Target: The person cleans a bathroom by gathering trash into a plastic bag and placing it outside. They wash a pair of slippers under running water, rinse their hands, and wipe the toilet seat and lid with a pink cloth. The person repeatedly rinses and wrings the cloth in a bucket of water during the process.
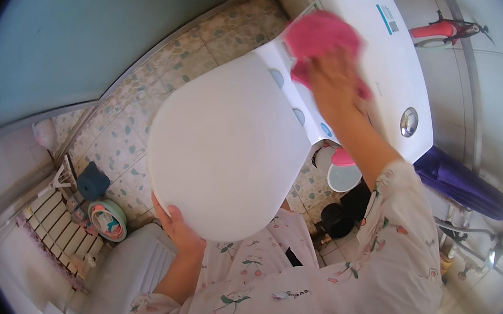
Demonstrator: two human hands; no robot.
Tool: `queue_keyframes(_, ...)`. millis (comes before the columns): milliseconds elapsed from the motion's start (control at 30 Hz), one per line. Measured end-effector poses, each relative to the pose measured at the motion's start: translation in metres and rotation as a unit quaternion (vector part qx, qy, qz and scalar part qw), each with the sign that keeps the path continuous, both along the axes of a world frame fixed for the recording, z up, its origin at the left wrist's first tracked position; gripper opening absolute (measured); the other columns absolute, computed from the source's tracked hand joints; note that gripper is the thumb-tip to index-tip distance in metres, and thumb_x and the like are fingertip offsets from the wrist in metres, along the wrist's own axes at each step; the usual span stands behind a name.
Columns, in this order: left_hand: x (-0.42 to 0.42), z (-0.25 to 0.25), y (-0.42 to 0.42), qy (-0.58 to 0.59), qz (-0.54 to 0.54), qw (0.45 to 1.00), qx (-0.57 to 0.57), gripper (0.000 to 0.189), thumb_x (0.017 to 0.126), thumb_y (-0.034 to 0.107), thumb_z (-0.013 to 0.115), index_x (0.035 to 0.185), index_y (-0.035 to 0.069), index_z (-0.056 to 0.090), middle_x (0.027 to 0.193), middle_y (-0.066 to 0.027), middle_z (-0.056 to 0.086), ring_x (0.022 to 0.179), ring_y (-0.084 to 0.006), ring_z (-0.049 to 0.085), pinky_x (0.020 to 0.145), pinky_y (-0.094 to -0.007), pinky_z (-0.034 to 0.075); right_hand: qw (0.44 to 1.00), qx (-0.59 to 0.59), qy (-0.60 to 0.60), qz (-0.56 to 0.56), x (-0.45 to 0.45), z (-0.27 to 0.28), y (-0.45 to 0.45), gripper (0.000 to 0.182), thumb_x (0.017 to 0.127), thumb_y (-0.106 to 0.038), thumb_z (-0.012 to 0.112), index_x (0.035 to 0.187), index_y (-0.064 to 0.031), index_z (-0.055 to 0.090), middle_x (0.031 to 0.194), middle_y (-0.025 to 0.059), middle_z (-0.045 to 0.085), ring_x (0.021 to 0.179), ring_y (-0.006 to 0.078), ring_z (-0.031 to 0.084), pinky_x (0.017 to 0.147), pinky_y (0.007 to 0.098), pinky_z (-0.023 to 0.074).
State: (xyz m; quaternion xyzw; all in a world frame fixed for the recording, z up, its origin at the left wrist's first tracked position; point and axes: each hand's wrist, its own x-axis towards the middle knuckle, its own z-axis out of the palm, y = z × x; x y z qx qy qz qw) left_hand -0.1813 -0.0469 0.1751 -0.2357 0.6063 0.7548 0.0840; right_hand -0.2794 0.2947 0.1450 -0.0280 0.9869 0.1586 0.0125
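A white toilet lid (229, 145) fills the middle of the view, lying flat or nearly so. At its front left edge my left hand (179, 228) grips the rim, thumb on the top face and fingers round the side. My right hand (336, 80) presses a pink cloth (323, 36) against the front of the white toilet tank (368, 11), above the lid hinges. Hand and cloth are blurred. On the tank top is a round chrome flush button (409, 122). The seat and bowl are hidden beneath the lid.
A frosted glass panel (109, 12) borders the left. A pink-handled tool (436, 31) hangs on the wall behind the tank. Beside the toilet are a purple cloth roll (462, 183), a white bucket (344, 178) and a black object (337, 220). Basins (107, 219) stand lower left.
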Motion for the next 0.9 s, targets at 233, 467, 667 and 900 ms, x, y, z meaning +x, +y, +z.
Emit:
queue_keyframes(233, -0.003, 0.012, 0.012, -0.018, -0.008, 0.999, -0.037, 0.057, 0.088, 0.034, 0.041, 0.134, 0.009, 0.017, 0.134, -0.0127, 0.025, 0.119, -0.0284, 0.033, 0.095, -0.041, 0.033, 0.969, 0.187, -0.141, 0.08, 0.029, -0.155, -0.002, 0.048, 0.082, -0.018, 0.039, 0.127, -0.0005, 0.036, 0.13, 0.0097, 0.037, 0.12, 0.0226, 0.035, 0.101, 0.0324, 0.0208)
queue_keyframes(467, -0.008, 0.055, 0.062, 0.011, -0.082, 0.996, -0.018, 0.065, 0.087, 0.029, 0.046, 0.136, 0.01, 0.009, 0.137, -0.0132, 0.02, 0.122, -0.0259, 0.028, 0.097, -0.0391, 0.03, 0.899, -0.247, -0.204, -0.299, 0.246, -0.158, 0.018, 0.023, 0.074, -0.007, 0.048, 0.092, -0.0054, 0.061, 0.098, 0.0103, 0.056, 0.092, 0.023, 0.054, 0.081, 0.0349, 0.0419)
queue_keyframes(667, -0.022, 0.09, 0.167, 0.162, -0.214, 0.963, -0.018, 0.066, 0.086, 0.017, 0.05, 0.136, 0.006, 0.008, 0.137, -0.0143, 0.019, 0.122, -0.0254, 0.027, 0.1, -0.0376, 0.025, 0.229, -0.665, 0.337, -0.626, 0.343, -0.068, 0.018, 0.027, 0.073, 0.005, 0.042, 0.096, -0.002, 0.055, 0.088, 0.01, 0.056, 0.082, 0.0201, 0.058, 0.067, 0.0321, 0.0493)
queue_keyframes(900, -0.048, 0.085, 0.293, 0.172, -0.261, 0.933, -0.179, 0.095, 0.079, 0.029, 0.061, 0.134, 0.003, -0.012, 0.136, -0.0218, 0.015, 0.121, -0.0273, 0.031, 0.1, -0.0356, 0.029, -0.149, -0.761, 0.382, -0.503, 0.332, 0.05, -0.003, 0.019, 0.084, -0.006, 0.037, 0.1, 0.0024, 0.044, 0.09, 0.0137, 0.055, 0.077, 0.0253, 0.058, 0.069, 0.0371, 0.0518)
